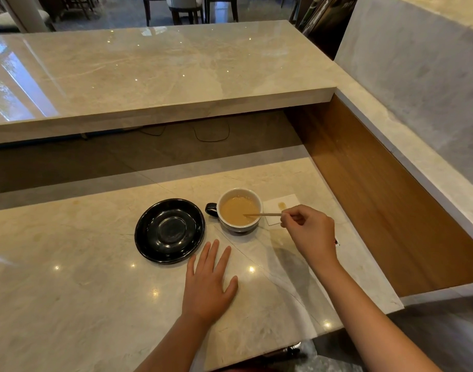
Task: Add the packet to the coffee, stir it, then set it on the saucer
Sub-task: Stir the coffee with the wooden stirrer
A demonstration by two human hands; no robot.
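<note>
The cup (240,209) of milky coffee stands on the bench (69,277) toward its right edge, with its dark handle (210,208) pointing left at the black saucer (169,231), which sits empty just beside it. A thin wooden stirrer (262,215) lies almost level across the cup's right rim, its long axis running left to right, its tip dipped in the coffee near the middle and its outer end pinched between the thumb and fingers (285,217) of my right hand (310,232), which hovers just right of the cup. So I judge I am in the stirring step, and the packet's contents seem already in. Under that hand a white napkin (279,208) with a brown stain lies on the bench, touching or nearly touching the cup's right side. A scrap of something white and red peeks out behind my right wrist; it may be the packet, but I cannot tell. My left hand (208,280) rests flat and open on the bench, holding nothing, near the front of the saucer and below the cup's handle, so it is the nearer one for the handle. The move to the saucer is a short shift leftward with nothing between. Open bench lies to the left and front; the wooden wall (364,183) on the right is well apart.
</note>
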